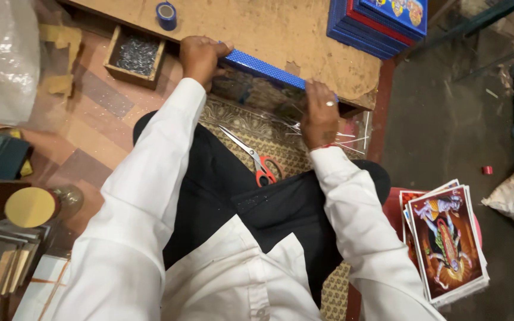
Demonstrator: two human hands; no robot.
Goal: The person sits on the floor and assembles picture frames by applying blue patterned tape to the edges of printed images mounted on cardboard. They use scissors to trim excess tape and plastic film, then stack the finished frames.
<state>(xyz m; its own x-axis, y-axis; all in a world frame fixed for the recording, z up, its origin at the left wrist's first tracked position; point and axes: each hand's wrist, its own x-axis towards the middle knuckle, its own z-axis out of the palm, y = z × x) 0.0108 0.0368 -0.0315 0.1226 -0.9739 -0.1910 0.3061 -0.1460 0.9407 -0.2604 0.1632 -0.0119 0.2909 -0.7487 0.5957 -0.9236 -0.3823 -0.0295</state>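
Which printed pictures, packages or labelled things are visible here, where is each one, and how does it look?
Stack of printed pictures: lower right on a red stool, rectangular, white borders, red and orange figure.
Stack of blue frames: far right corner of the low table, top one bears a colourful picture.
Blue tape roll: table's far left, round.
Clear plastic bag: upper left, on the floor.
No screens or signs.

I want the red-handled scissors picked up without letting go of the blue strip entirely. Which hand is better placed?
Probably the right hand: it grips the blue strip just above the scissors; the left hand is farther off.
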